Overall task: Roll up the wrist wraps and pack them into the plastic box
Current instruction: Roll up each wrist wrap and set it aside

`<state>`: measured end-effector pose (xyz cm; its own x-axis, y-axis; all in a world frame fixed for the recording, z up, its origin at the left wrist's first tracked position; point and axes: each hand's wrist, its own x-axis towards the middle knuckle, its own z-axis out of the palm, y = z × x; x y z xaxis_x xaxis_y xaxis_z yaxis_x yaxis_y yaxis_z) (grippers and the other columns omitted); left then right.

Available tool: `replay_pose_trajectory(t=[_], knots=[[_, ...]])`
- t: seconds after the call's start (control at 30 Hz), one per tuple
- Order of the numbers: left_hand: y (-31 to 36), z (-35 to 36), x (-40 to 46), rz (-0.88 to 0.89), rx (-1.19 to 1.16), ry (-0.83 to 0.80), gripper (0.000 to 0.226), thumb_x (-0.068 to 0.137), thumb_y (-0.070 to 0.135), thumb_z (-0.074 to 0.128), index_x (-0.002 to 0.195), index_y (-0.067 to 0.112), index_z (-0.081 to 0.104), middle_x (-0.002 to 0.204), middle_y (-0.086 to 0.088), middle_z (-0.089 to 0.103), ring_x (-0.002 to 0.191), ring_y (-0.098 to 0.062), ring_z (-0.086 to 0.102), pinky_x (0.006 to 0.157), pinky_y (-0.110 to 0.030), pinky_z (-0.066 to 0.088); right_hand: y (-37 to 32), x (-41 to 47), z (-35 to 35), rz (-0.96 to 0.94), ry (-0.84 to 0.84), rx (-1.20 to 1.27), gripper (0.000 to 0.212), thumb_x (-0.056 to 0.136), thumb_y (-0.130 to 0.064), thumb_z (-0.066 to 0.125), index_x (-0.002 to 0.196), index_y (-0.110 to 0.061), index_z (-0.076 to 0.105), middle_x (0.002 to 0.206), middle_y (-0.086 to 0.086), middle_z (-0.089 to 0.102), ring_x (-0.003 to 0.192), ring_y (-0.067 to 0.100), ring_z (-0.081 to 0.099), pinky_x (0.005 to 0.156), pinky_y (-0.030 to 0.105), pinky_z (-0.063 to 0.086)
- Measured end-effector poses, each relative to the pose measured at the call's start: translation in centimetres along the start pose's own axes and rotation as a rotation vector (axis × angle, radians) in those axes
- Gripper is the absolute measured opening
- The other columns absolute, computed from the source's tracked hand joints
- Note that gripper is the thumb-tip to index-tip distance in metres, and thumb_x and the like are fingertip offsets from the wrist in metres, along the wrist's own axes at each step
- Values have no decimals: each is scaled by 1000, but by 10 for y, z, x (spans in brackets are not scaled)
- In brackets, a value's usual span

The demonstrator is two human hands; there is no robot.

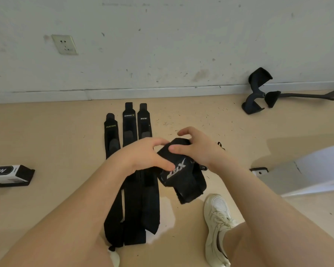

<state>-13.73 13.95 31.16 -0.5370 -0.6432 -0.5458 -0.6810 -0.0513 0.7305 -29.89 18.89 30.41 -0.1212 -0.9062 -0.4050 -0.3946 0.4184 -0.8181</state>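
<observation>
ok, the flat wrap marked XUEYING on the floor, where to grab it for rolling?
Probably the narrow far end of the XUEYING wrap, pinched from above. It lies flat and straight on the floor, that end bare, with open floor on its left; the near end is hidden under the left forearm.

black fabric wrist wrap [181, 176] with white lettering; three black straps [131, 170] on beige floor [56, 132]; cream sneaker [218, 228].

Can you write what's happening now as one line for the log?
step: rolling | left hand and right hand: gripping wrist wrap | three flat wraps on floor | box: unseen
</observation>
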Motion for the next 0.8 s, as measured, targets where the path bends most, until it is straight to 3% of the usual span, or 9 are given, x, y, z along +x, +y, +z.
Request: replay_pose_trajectory(t=[0.1, 0.17, 0.23, 0.33, 0.4, 0.5, 0.6, 0.7, 0.8], knots=[[-2, 5, 0, -54, 85, -25, 61, 75, 25, 76, 128, 31, 45, 114, 10, 53, 102, -9, 52, 84, -23, 43, 0, -1, 8, -107, -42, -191, 59, 82, -35, 70, 132, -23, 42, 115, 0, 56, 98, 18, 59, 88, 38, 54], [-3, 5, 0, -53, -86, -62, 43, 77, 26, 74, 114, 26, 53, 104, 9, 61, 93, -8, 60, 76, -21, 46, -4, -3, 6, -162, 11, -109, 57, 83, -34, 69, 133, -22, 42, 117, -2, 55, 99, 15, 58, 86, 34, 53], [-4, 4, 0, -62, -293, -73, 33, 80, 25, 70, 111, 22, 59, 101, 2, 69, 91, -13, 66, 76, -24, 51, -7, -4, -1, -221, 214, -52, 49, 86, -34, 66, 129, -20, 47, 116, -7, 53, 101, 9, 53, 85, 29, 49], [-5, 3, 1, -83, -403, -21, 26, 83, 27, 66, 107, 20, 61, 100, -1, 70, 94, -15, 65, 77, -26, 49, -3, -7, -13, -196, 473, -83, 15, 93, -26, 55, 106, -20, 58, 95, -11, 56, 81, 5, 51, 70, 22, 41], [-6, 0, 1, -78, -458, -14, 24, 83, 25, 65, 106, 19, 62, 100, -3, 70, 97, -18, 65, 84, -30, 50, 1, -10, -12, -107, 286, -92, 16, 93, -13, 49, 97, -19, 63, 94, -6, 63, 81, 9, 55, 65, 23, 43], [-8, -8, -2, -43, -582, -15, 24, 82, 21, 63, 105, 15, 61, 98, -6, 68, 95, -22, 63, 89, -35, 50, 1, -14, -1, -80, 0, -36, 22, 92, -9, 48, 109, -16, 62, 107, 0, 64, 100, 16, 58, 80, 25, 47], [-10, -13, -3, -47, -672, 8, 27, 79, 20, 63, 105, 14, 60, 99, -8, 67, 94, -22, 63, 84, -34, 52, 2, -15, 3, -117, -4, 39, 7, 94, -18, 53, 96, -19, 59, 94, -4, 61, 88, 13, 55, 68, 19, 42], [-13, -13, -2, -73, -630, 23, 27, 82, 20, 64, 108, 13, 61, 103, -9, 68, 96, -23, 65, 87, -37, 53, 6, -16, 2, -50, -79, -34, 21, 96, -25, 52, 78, -16, 47, 76, -4, 53, 69, 11, 46, 60, 20, 36], [-17, -11, 2, -87, -483, 56, 33, 81, 24, 68, 112, 15, 60, 106, -8, 68, 99, -23, 65, 92, -39, 52, 11, -15, 3, -5, -109, -237, 26, 98, -29, 46, 76, -18, 42, 74, -3, 48, 67, 11, 42, 59, 22, 33]])
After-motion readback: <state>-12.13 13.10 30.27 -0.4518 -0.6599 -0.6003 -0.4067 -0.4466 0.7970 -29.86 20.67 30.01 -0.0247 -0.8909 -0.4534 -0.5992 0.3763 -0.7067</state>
